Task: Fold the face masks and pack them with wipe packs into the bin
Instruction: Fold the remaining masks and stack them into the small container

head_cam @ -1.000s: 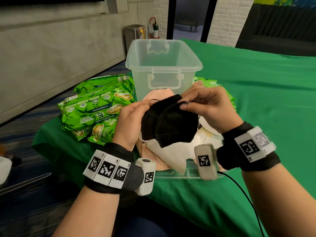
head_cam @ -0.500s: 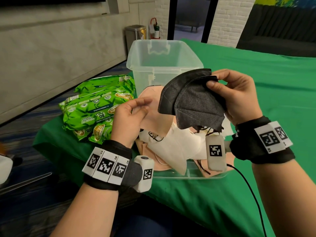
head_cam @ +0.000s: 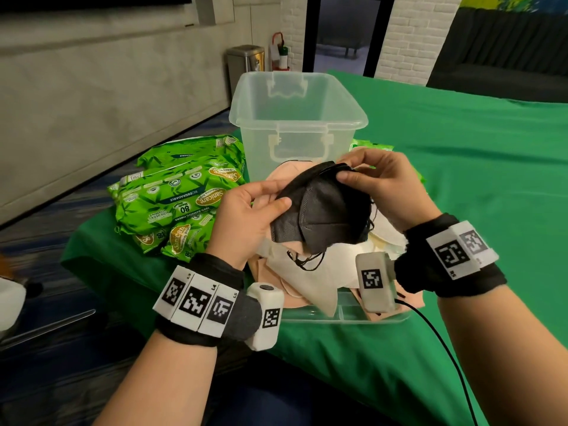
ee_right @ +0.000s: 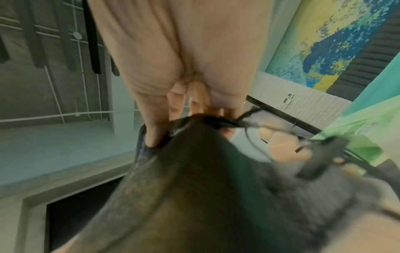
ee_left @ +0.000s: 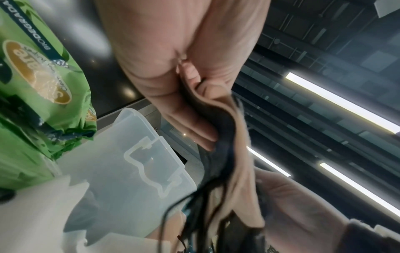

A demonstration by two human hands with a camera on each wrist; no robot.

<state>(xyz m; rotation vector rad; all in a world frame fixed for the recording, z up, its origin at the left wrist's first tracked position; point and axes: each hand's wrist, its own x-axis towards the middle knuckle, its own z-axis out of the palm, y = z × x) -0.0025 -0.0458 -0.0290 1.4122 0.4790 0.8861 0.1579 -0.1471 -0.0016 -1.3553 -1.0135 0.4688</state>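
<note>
A black face mask [head_cam: 322, 216] hangs just above a pile of white and peach masks [head_cam: 310, 272], in front of the clear plastic bin [head_cam: 295, 124]. My left hand [head_cam: 278, 201] pinches the mask's left edge, thumb on top and fingers behind it. My right hand [head_cam: 344, 173] pinches its upper right edge, with the black ear loops dangling below. In the left wrist view my left hand [ee_left: 207, 109] pinches dark fabric [ee_left: 218, 142], with a beige layer beside it. The right wrist view shows my right hand [ee_right: 173, 123] pinching the mask [ee_right: 205, 179]. The bin looks empty.
Several green wipe packs [head_cam: 178, 198] lie stacked left of the bin, and another [head_cam: 372, 147] shows behind my right hand. The mask pile rests on a clear lid [head_cam: 347, 315] near the front edge of the green-covered table [head_cam: 476, 179]. The left table edge drops to the floor.
Half a second ago my right hand alone held the black mask up in front of the bin. The mask has come down, and my left hand has taken its left edge again.
</note>
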